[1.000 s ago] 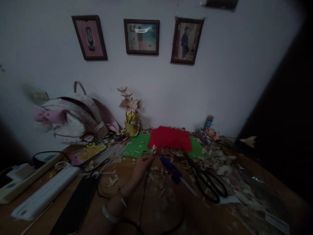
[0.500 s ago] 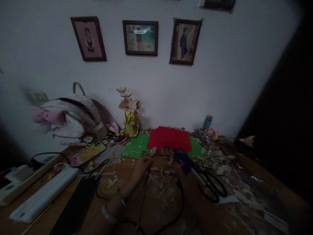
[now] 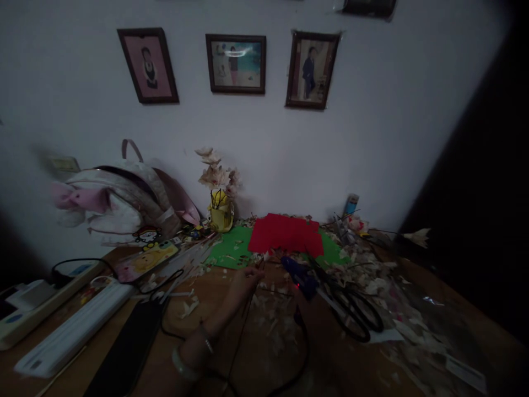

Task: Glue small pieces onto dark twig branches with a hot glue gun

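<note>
My left hand is closed in a pinch around a thin dark stem, whose lower end runs down toward me. Whatever sits at the stem's top is mostly hidden by the fingers and the dim light. My right hand, dark and partly in shadow, grips a blue hot glue gun with a small red light on it. A pale glue stick sticks out of its rear. The gun's nozzle points left, a short way from my left fingertips. Black-handled scissors lie just right of the gun.
Red paper on green paper lies ahead, by a yellow pot of pale flowers. Dry petals litter the right side. A phone, power strip and backpack are left. The gun's cord loops toward me.
The glue gun has shifted left and turned slightly, its nozzle nearer my left hand. My left hand has rolled a little, and the pale petals seen above its fingers are now mostly hidden.
</note>
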Motion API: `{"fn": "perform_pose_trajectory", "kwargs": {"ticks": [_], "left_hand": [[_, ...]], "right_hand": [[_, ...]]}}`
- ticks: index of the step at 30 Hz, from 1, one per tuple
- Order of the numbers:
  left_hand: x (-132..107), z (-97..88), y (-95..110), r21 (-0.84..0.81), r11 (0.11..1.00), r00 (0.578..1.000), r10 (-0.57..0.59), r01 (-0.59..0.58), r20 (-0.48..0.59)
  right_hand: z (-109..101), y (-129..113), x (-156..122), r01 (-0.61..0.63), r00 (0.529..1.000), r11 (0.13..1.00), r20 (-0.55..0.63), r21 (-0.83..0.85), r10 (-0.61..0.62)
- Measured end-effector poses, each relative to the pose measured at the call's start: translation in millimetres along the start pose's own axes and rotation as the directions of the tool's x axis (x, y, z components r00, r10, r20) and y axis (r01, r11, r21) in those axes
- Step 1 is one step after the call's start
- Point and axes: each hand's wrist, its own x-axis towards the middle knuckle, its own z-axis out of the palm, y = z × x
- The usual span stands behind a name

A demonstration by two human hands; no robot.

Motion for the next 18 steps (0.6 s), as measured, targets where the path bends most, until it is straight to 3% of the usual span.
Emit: {"fn": "perform_pose_trajectory", "kwargs": {"ticks": [3, 7, 18], "left_hand": [[-0.8, 1.5, -1.3, -0.007, 1.000, 1.000, 0.001, -0.001, 0.011], [-3.6, 2.5, -1.2, -0.015, 1.000, 0.999, -0.016, 0.017, 0.030], [-8.1, 5.8, 1.6, -0.062, 0.997, 0.996, -0.042, 0.047, 0.081]], "right_hand": [[2.0, -0.3, -1.2, 0.003, 0.995, 0.999, 0.098, -0.043, 0.001], [5.5, 0.7, -1.0, 0.011, 0.990, 1.000, 0.142, -0.002, -0.010], [-0.9, -5.6, -4.3, -0.012, 0.997, 0.996, 0.081, -0.083, 0.018]]}}
